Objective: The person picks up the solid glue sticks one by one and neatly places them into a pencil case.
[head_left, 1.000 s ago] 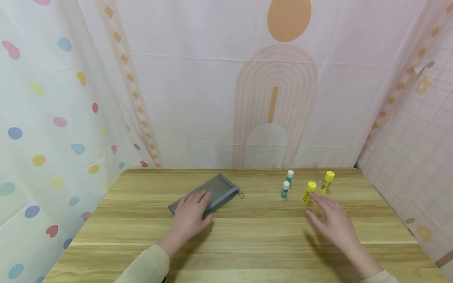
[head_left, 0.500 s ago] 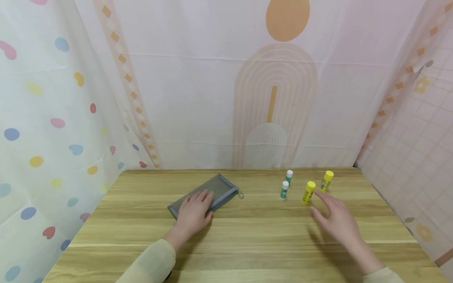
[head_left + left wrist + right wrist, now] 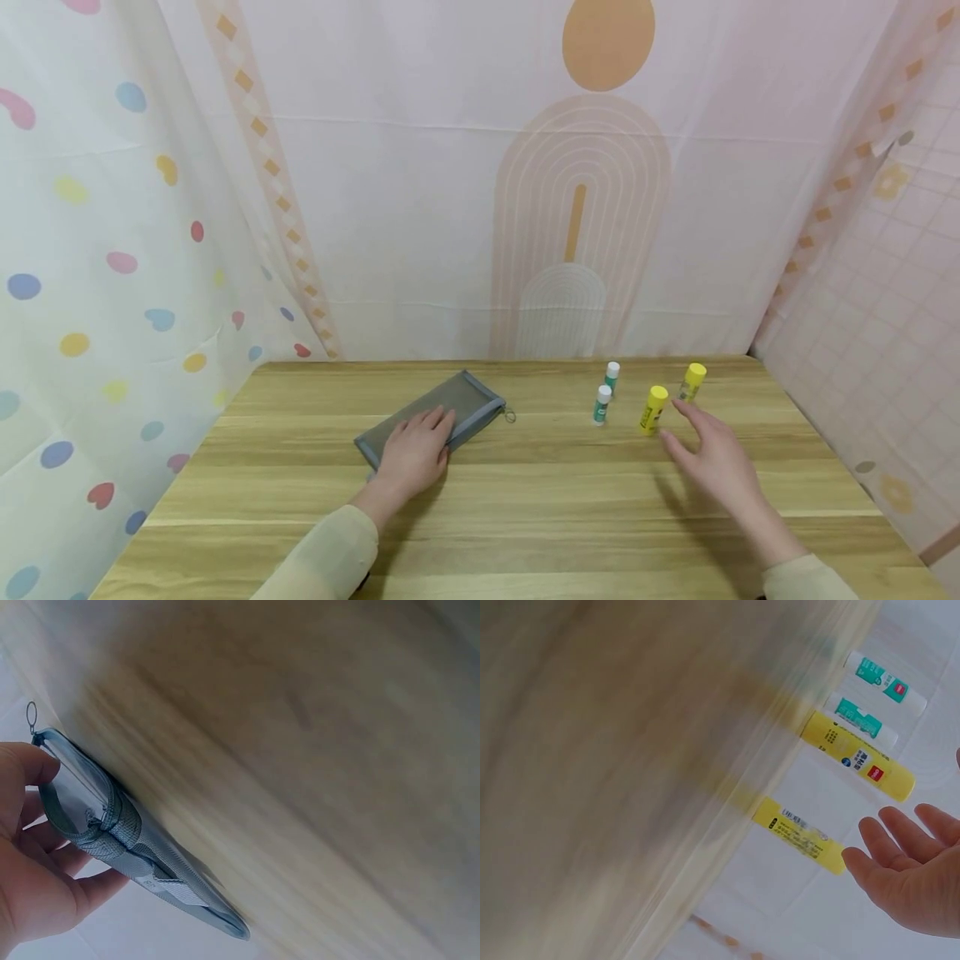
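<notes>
A grey-blue zip pouch (image 3: pixel 467 398) with a mesh-like top and a ring on its zip pull lies slantwise on the wooden table. The left hand (image 3: pixel 416 450) lies over its near part, fingers spread on top and thumb at the near edge. In the left wrist view, that thumb (image 3: pixel 39 761) overlaps the zipped side. Two yellow glue sticks, a nearer one (image 3: pixel 654 410) and a farther one (image 3: pixel 693 382), stand upright. Beside them the right hand (image 3: pixel 716 458) holds nothing, its thumb and fingers apart. Its fingertips overlap the base of the farther stick in the head view.
Two smaller green-and-white glue sticks, one in front (image 3: pixel 602 405) and one behind (image 3: pixel 612 378), stand left of the yellow ones. A patterned curtain (image 3: pixel 420 208) closes off the table's back edge, with more curtains at both sides.
The right hand has shifted slightly right, away from the nearer yellow glue stick. The left hand has moved a little right over the pouch, and its thumb has drawn in towards the near edge.
</notes>
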A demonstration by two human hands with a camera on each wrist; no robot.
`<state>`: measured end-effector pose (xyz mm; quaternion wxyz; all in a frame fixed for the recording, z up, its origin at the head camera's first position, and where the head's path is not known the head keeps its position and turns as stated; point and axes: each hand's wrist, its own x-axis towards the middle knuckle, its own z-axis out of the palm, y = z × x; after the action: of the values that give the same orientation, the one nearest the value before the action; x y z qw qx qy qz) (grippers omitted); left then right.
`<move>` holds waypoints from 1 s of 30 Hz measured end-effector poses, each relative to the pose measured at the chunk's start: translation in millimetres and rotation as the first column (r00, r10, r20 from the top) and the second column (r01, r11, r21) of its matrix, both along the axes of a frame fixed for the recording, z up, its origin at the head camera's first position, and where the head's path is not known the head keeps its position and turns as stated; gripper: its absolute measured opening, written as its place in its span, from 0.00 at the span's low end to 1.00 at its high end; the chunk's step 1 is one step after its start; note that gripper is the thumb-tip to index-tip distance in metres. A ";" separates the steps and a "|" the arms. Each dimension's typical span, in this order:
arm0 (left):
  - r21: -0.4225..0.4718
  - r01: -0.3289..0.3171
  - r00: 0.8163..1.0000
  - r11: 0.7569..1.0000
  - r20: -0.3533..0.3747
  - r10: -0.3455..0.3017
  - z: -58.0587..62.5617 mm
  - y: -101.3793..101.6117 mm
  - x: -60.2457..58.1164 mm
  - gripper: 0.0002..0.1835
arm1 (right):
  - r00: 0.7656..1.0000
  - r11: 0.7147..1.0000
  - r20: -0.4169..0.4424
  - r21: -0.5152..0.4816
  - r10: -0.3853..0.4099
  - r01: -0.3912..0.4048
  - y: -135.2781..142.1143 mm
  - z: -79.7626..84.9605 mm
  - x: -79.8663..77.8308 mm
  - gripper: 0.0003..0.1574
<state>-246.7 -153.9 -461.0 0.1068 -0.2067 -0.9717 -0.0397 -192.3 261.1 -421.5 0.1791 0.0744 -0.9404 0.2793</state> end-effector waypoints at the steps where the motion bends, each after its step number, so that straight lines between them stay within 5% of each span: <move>1: -0.002 -0.002 1.000 1.000 0.001 0.002 -0.1 0.2 0.0 0.27 | 1.000 1.000 0.005 -0.003 0.000 0.000 0.0 0.0 -0.2 0.35; 15: -0.007 -0.020 1.000 1.000 -0.015 0.020 -0.2 3.3 0.2 0.24 | 0.998 1.000 0.067 -0.025 -0.013 0.015 1.1 0.7 -3.3 0.35; 30: 0.037 -0.031 0.999 0.999 -0.011 0.032 2.3 3.9 0.1 0.25 | 0.994 0.977 0.110 -0.212 0.024 0.000 9.0 -0.7 -18.9 0.36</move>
<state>-246.6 -150.0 -458.8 0.1167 -0.1896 -0.9733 -0.0549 -211.2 270.1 -422.2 0.1311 0.0447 -0.9134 0.3828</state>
